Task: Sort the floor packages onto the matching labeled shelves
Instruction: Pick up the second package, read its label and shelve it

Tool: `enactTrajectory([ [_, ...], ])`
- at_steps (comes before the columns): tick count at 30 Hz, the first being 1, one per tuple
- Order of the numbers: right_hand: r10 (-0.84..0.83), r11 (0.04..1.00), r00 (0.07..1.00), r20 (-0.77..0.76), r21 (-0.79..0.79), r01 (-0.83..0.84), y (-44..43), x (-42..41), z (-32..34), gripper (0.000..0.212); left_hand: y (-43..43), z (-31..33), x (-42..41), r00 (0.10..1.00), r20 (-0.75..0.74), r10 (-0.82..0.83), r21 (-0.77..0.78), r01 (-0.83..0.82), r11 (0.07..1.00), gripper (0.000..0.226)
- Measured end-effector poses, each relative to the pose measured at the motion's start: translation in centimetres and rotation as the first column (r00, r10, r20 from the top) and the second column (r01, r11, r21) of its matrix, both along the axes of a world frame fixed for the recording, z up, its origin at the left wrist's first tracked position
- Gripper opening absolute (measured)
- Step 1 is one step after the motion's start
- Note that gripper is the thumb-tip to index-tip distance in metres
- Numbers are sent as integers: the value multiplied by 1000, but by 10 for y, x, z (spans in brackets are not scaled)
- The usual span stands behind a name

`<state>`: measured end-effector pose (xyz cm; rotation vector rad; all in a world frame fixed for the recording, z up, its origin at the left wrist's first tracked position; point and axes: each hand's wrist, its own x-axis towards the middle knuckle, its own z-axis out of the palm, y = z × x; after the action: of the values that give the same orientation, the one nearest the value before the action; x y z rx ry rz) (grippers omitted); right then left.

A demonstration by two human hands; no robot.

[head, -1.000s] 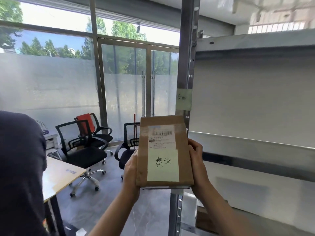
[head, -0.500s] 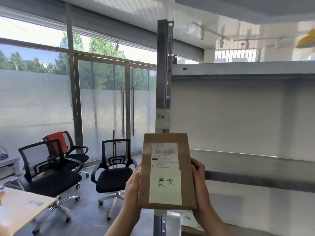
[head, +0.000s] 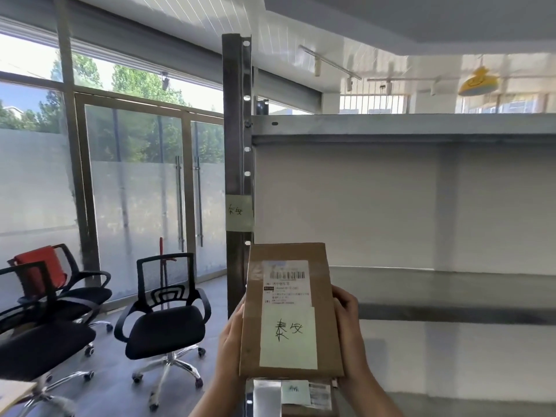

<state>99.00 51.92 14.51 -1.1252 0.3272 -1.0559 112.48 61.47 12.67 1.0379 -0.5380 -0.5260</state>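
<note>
I hold a flat brown cardboard package [head: 288, 308] upright in front of me, with my left hand [head: 230, 341] on its left edge and my right hand [head: 350, 332] on its right edge. It carries a white barcode label and a pale green note with two handwritten characters. A pale green note [head: 239, 212] with the same characters is stuck on the shelf's dark upright post [head: 236, 130], just above the package. The grey metal shelf board [head: 436, 284] behind the package is bare. Below the package lies another labelled package [head: 307, 392] on a lower level.
Black office chairs [head: 165, 320] stand on the dark floor to the left, one with a red cushion [head: 39, 266]. Glass doors and frosted windows [head: 135, 191] close the room behind them. A desk corner [head: 15, 392] shows at the lower left. An upper shelf board [head: 391, 127] runs overhead.
My view has swung right and tilted up; the dark sleeve at left has left the view and the shelf's note now sits just above the package. Both hands hold the package as before.
</note>
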Motion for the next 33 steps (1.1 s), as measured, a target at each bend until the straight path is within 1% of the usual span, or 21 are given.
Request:
enactTrajectory([
  [3,-61,998,998,-16,-2,61,-16,-13,3,20,-19,3,-6,999,20,-28,4,28,1000,29],
  [7,-87,996,995,-51,-27,86,-39,-21,12,22,-37,18,-15,995,94,-44,25,41,999,29],
  [11,-127,991,988,-83,-53,123,-68,-19,25,23,-59,30,-15,989,135,-53,64,45,997,32],
  [15,-134,990,987,-92,-45,131,-97,-8,30,22,-78,44,-8,984,172,-48,81,34,996,36],
  [18,-121,993,984,-129,-3,121,-117,8,32,26,-91,51,3,985,169,-42,133,20,991,34],
  [20,-82,993,983,-163,65,94,-131,21,34,39,-99,55,13,988,147,-40,165,15,986,32],
  [22,-32,991,980,-195,118,56,-144,34,34,54,-107,58,22,997,69,-33,195,19,981,30],
  [25,2,989,973,-232,141,32,-164,53,30,62,-118,62,34,995,-96,-41,214,61,975,32],
  [27,8,993,970,-242,117,21,-175,63,28,67,-125,63,41,988,-140,-72,210,101,973,35],
  [29,30,994,968,-248,112,-2,-178,67,31,69,-130,62,48,988,-133,-75,221,103,970,35],
  [31,32,995,965,-261,103,-5,-175,65,39,63,-134,60,53,989,-125,-74,232,101,968,36],
  [33,31,995,959,-283,104,-2,-177,67,44,57,-139,61,58,983,-157,-93,216,126,968,37],
])
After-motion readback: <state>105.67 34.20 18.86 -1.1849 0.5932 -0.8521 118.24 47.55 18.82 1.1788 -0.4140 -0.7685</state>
